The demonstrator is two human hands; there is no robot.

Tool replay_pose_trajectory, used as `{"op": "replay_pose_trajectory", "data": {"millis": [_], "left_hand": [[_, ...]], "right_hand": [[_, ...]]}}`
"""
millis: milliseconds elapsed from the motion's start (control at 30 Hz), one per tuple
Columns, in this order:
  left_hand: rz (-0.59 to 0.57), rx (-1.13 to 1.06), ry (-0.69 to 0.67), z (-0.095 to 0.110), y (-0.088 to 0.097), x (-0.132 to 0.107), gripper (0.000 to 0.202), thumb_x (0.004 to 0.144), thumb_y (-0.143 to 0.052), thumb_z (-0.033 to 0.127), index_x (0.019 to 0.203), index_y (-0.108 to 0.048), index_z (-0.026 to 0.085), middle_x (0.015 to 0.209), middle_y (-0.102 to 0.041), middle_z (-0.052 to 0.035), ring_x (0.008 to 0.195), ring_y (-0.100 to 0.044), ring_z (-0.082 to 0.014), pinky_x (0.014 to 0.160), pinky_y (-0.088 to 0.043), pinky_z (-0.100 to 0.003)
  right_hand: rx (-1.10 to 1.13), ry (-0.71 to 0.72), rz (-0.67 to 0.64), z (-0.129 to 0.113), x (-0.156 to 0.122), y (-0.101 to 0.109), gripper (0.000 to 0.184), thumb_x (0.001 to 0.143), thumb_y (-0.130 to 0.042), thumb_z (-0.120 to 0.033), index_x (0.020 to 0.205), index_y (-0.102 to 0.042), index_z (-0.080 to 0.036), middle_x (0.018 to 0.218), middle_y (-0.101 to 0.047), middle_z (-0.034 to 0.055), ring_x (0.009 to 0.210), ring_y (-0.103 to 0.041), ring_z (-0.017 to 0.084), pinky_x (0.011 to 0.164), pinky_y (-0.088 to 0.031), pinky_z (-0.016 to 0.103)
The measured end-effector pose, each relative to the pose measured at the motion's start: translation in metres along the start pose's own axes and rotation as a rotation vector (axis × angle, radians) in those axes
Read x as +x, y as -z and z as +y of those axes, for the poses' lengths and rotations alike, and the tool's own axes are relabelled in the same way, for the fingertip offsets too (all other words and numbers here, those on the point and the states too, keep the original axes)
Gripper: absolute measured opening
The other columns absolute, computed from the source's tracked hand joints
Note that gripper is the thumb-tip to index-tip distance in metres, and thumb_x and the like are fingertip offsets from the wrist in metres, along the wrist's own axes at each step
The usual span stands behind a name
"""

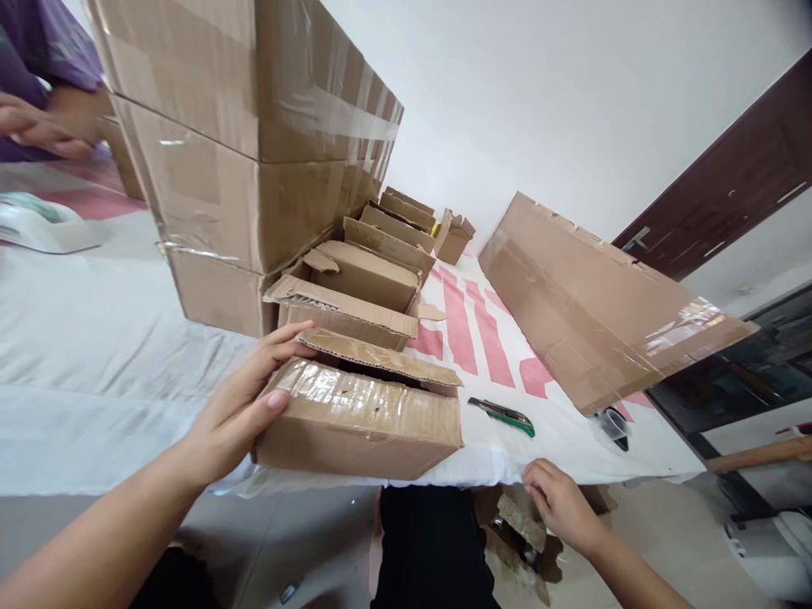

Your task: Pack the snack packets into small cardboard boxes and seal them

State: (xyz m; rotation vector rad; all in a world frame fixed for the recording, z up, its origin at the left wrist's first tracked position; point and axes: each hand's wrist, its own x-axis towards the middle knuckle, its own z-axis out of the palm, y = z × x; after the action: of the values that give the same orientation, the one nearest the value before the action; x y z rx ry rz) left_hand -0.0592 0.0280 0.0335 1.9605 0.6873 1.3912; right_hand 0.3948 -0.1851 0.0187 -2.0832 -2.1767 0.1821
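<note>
My left hand [238, 414] rests on the left end of a small taped cardboard box [361, 419] at the table's near edge, fingers spread along its top corner and open flap. My right hand [558, 503] hangs just below the table edge, fingers curled around a scrap of cardboard [521, 523]. A green utility knife [502, 415] lies on the white table cover between the box and my right hand.
A row of small open boxes [361, 279] runs back along the table beside a tall stack of taped cartons [247, 144]. A long flat carton [589, 309] leans at right. Another person's hand [35, 127] shows at far left, near a tape dispenser [31, 222].
</note>
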Motion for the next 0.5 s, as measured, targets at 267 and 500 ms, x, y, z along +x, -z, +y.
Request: {"op": "replay_pose_trajectory", "data": {"millis": [267, 500], "left_hand": [[-0.017, 0.013, -0.017, 0.0, 0.001, 0.001, 0.031, 0.097, -0.038, 0.043, 0.118, -0.052, 0.026, 0.15, -0.038, -0.0044, 0.14, -0.031, -0.0302, 0.113, -0.024, -0.04], [-0.007, 0.024, -0.018, 0.001, 0.001, -0.001, 0.031, 0.097, -0.037, 0.044, 0.118, -0.051, 0.026, 0.15, -0.04, -0.0048, 0.138, -0.034, -0.0302, 0.113, -0.025, -0.043]], "right_hand": [[0.088, -0.102, 0.02, -0.018, 0.0, -0.013, 0.012, 0.088, -0.044, -0.022, 0.09, -0.056, -0.023, 0.08, -0.062, 0.0026, 0.075, -0.061, 0.018, 0.071, -0.046, 0.03], [0.12, -0.18, 0.034, 0.003, 0.011, -0.015, 0.016, 0.088, -0.048, -0.03, 0.088, -0.062, -0.023, 0.083, -0.063, 0.0024, 0.075, -0.06, 0.018, 0.073, -0.047, 0.03]]}}
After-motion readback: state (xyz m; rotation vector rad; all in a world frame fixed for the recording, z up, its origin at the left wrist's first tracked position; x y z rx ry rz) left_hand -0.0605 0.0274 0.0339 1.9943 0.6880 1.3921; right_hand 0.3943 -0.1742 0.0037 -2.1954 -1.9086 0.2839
